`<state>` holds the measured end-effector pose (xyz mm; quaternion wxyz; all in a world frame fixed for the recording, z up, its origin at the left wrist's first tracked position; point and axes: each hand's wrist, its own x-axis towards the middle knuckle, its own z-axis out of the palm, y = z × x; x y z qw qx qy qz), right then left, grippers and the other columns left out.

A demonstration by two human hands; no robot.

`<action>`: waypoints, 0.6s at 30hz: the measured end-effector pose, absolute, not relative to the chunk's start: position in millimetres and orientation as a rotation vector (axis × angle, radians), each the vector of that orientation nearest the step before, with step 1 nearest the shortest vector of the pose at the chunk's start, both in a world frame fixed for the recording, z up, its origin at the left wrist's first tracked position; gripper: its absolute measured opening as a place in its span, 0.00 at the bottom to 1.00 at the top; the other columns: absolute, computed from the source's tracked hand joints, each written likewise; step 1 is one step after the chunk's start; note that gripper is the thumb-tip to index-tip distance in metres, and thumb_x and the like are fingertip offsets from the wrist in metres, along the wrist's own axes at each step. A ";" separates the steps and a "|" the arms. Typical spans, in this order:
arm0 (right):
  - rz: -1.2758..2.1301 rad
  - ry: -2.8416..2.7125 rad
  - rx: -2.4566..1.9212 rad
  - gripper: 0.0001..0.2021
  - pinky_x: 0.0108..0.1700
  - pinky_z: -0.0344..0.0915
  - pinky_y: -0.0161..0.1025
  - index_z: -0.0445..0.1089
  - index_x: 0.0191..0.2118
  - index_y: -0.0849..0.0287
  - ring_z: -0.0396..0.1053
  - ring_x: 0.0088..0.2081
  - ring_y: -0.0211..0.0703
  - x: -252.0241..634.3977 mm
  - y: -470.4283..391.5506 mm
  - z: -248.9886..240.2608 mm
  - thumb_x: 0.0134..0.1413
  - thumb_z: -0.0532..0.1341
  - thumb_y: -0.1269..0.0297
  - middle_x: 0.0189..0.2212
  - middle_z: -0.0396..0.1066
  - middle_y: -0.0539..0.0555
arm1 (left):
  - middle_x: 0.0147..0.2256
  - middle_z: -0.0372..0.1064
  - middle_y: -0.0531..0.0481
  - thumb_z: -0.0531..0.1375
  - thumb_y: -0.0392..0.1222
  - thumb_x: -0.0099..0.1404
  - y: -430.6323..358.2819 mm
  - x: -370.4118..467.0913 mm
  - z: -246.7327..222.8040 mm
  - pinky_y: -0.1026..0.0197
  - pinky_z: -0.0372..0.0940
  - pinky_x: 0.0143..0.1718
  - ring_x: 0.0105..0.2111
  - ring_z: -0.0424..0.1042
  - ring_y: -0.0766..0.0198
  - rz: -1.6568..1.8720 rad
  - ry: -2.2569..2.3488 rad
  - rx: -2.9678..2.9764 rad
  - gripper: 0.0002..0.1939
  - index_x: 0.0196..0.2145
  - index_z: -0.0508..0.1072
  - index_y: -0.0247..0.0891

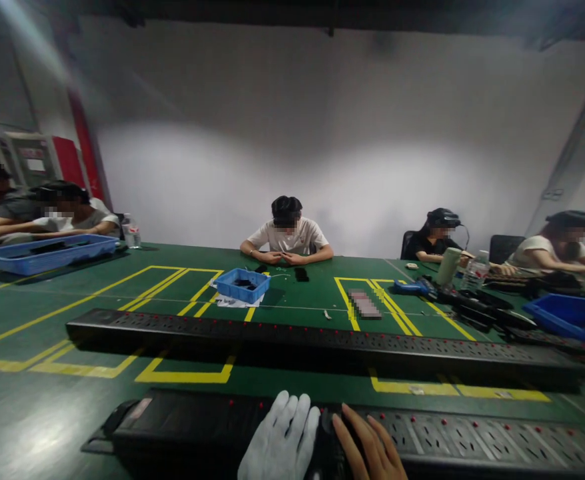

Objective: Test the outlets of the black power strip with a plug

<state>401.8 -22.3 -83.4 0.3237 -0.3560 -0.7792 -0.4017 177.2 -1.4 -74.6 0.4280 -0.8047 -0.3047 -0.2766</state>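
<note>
Left hand (281, 437) (gloved) flat, right hand (367, 443) curved, seemingly touching black bar (442, 440)

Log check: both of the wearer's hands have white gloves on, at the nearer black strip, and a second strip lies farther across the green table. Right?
Not quite: in the head view, only the left hand wears a white glove; the right hand is bare. The rest holds: both are at the nearer black strip, and a second strip lies farther across the green table.

We see a long black power strip (447, 437) lying socket-side up across the frame's bottom, red dots along its slotted face.
</note>
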 end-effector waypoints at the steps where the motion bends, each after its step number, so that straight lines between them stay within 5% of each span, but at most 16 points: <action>1: -1.041 -2.090 -0.946 0.26 0.58 0.61 0.40 0.56 0.65 0.59 0.71 0.51 0.43 402.7 -24.5 -79.0 0.61 0.50 0.71 0.49 0.74 0.57 | 0.48 0.72 0.45 0.49 0.46 0.69 -1.2 176.1 -75.0 0.52 0.57 0.56 0.47 0.69 0.56 -0.671 -0.742 -2.010 0.19 0.50 0.71 0.36; 8: -0.912 -2.107 -0.978 0.28 0.61 0.54 0.47 0.61 0.62 0.60 0.67 0.53 0.46 399.0 -39.9 -61.1 0.54 0.50 0.75 0.48 0.71 0.60 | 0.48 0.71 0.43 0.54 0.54 0.65 -1.9 172.2 -71.9 0.52 0.56 0.55 0.48 0.67 0.53 -0.699 -0.708 -2.058 0.24 0.51 0.71 0.34; 18: -0.598 -2.175 -1.140 0.30 0.62 0.52 0.56 0.56 0.65 0.53 0.62 0.59 0.51 395.8 -53.6 -65.2 0.57 0.55 0.70 0.57 0.65 0.62 | 0.58 0.63 0.40 0.57 0.45 0.63 -21.7 173.3 -77.7 0.47 0.58 0.57 0.59 0.59 0.44 -0.737 -0.857 -2.141 0.28 0.59 0.65 0.31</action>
